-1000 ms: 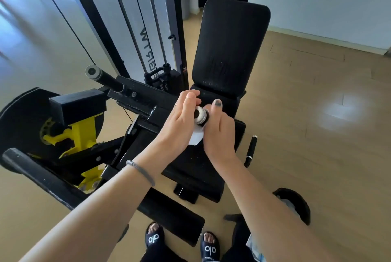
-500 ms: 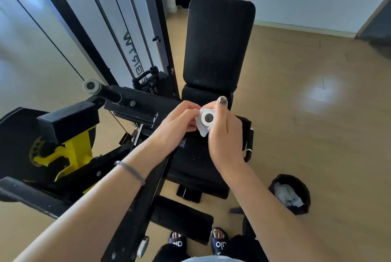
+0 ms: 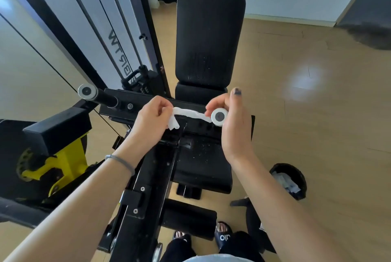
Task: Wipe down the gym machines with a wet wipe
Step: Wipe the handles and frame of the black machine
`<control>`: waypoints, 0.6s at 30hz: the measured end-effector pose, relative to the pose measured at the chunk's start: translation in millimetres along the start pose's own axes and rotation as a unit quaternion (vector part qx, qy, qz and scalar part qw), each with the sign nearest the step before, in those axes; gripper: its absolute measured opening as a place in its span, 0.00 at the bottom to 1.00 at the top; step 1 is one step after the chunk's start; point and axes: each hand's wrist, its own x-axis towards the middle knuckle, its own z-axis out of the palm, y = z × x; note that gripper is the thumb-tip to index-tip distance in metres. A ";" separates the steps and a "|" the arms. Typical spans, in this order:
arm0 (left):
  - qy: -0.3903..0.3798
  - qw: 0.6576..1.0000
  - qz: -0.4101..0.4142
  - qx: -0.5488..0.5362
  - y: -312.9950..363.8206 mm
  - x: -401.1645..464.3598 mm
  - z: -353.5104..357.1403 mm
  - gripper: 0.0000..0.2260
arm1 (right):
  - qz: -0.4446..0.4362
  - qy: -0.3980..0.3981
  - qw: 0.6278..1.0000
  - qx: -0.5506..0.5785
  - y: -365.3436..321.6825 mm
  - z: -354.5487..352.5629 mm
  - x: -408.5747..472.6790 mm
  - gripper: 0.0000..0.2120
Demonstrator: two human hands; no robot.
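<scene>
One end of the wet wipe point(image 3: 190, 113) is pinched in the closed fingers of the left hand point(image 3: 153, 118); the other end is held by the right hand point(image 3: 230, 120), curled shut around the wipe where it wraps behind the round chrome end cap point(image 3: 219, 116) of a machine handle. The wipe is stretched into a thin twisted strand just left of the cap, above the black seat point(image 3: 203, 166). A tear is likely if the thin strand is pulled harder. Little surface would be cleaned while it is roped so narrowly. Were either pinch loosened, the wipe could fall onto the frame below the cap.
</scene>
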 end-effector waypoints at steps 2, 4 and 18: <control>-0.022 0.999 0.012 0.021 -0.4 -2.7 5.9 0.05 | 0.004 0.015 1.000 -0.008 0.6 1.8 0.8 0.30; -0.065 0.992 0.059 0.094 3.8 -5.1 20.7 0.04 | 0.003 0.021 1.000 -0.018 -0.1 2.7 2.1 0.30; -0.080 0.872 0.174 0.451 7.1 24.9 31.8 0.11 | -0.038 0.030 0.997 -0.064 12.6 4.2 6.4 0.28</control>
